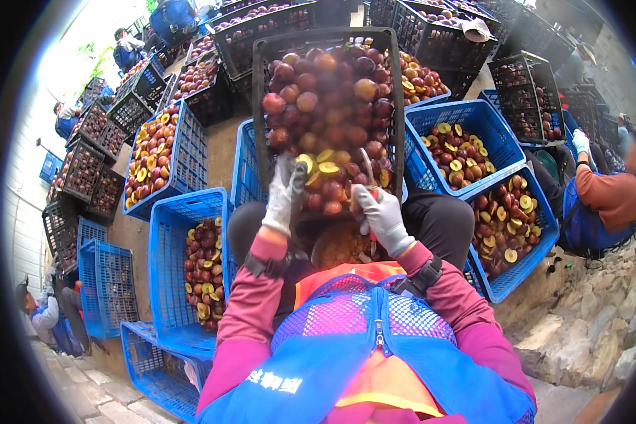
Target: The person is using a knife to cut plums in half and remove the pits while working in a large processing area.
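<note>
Gloves cover both hands. The left hand [284, 194] pinches a halved plum [306, 165] with its yellow flesh showing, at the near edge of the black crate [261, 92]. The right hand [381, 215] is closed on a knife [369, 169] whose blade points up over the fruit. That crate, heaped with whole red plums, rests tilted against the person's knees. Blue crates [164, 233] of halved plums stand on both sides. Another person [608, 198] sits well to the right.
</note>
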The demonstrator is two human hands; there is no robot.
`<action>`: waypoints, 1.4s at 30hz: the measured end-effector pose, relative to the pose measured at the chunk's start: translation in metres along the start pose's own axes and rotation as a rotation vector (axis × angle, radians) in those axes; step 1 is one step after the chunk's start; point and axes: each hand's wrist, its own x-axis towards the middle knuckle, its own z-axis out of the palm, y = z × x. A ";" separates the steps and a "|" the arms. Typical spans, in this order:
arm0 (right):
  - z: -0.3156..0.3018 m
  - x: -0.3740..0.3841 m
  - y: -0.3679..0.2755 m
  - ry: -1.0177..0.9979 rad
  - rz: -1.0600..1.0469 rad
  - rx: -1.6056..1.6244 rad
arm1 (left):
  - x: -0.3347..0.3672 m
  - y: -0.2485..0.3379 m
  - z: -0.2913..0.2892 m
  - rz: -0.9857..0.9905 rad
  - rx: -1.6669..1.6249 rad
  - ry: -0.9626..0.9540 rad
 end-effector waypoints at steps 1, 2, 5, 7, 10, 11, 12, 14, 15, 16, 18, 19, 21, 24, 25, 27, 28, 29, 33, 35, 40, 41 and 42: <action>0.009 -0.007 -0.013 -0.009 -0.023 -0.088 | -0.014 -0.007 0.002 -0.075 -0.084 -0.178; 0.013 -0.005 -0.010 -0.072 -0.092 -0.110 | -0.028 -0.014 0.003 -0.143 -0.179 -0.241; 0.011 -0.003 0.000 -0.089 -0.240 -0.176 | -0.054 -0.023 0.007 -0.315 -0.393 -0.219; -0.022 0.002 -0.004 -0.053 -0.020 -0.087 | -0.051 -0.014 -0.038 -0.298 -0.269 -0.094; -0.081 -0.005 -0.008 0.049 0.151 -0.033 | -0.047 0.014 -0.163 -0.140 0.348 0.138; -0.098 -0.008 -0.007 0.080 0.169 -0.010 | -0.045 0.024 -0.195 -0.080 0.685 0.194; -0.120 -0.004 0.012 0.104 0.078 -0.035 | -0.034 0.037 -0.194 -0.053 1.024 0.222; -0.137 -0.005 0.014 0.133 0.160 0.046 | -0.011 0.054 -0.183 0.031 1.474 0.290; -0.139 -0.008 0.011 0.115 0.143 0.067 | 0.005 0.057 -0.154 0.132 1.426 0.249; -0.138 -0.012 0.009 0.108 0.126 0.087 | 0.026 0.059 -0.117 0.245 1.313 0.177; -0.136 -0.019 0.005 0.073 0.184 0.105 | 0.072 0.049 -0.020 0.387 1.056 -0.075; -0.133 -0.022 0.004 0.047 0.214 0.115 | 0.090 0.043 0.028 0.420 0.985 -0.199; -0.134 -0.028 0.014 0.008 0.263 0.088 | 0.115 0.028 0.117 0.376 1.009 -0.368; -0.143 -0.039 0.024 -0.004 0.279 0.041 | 0.131 0.006 0.223 0.244 1.145 -0.545; -0.147 -0.042 0.022 -0.008 0.255 0.022 | 0.132 -0.002 0.244 0.191 1.208 -0.581; -0.153 -0.048 0.016 0.021 0.207 0.033 | 0.138 -0.022 0.253 0.188 1.092 -0.499; -0.152 -0.049 0.012 0.030 0.189 0.087 | 0.140 -0.033 0.251 0.183 1.040 -0.449; -0.152 -0.048 0.008 0.036 0.167 0.139 | 0.145 -0.044 0.231 0.180 0.861 -0.390; -0.158 -0.033 -0.007 0.155 0.025 0.248 | 0.094 0.011 0.177 -0.335 -0.317 -0.532; -0.143 -0.023 -0.021 0.118 -0.022 0.232 | 0.058 0.047 0.144 -0.351 -0.444 -0.508; -0.085 -0.020 -0.046 -0.045 -0.114 0.138 | -0.003 0.055 0.072 -0.464 -0.605 -0.581; -0.074 -0.026 -0.055 -0.067 -0.107 0.116 | -0.017 0.058 0.069 -0.456 -0.625 -0.541; -0.064 -0.030 -0.061 -0.091 -0.103 0.094 | -0.031 0.067 0.067 -0.444 -0.644 -0.500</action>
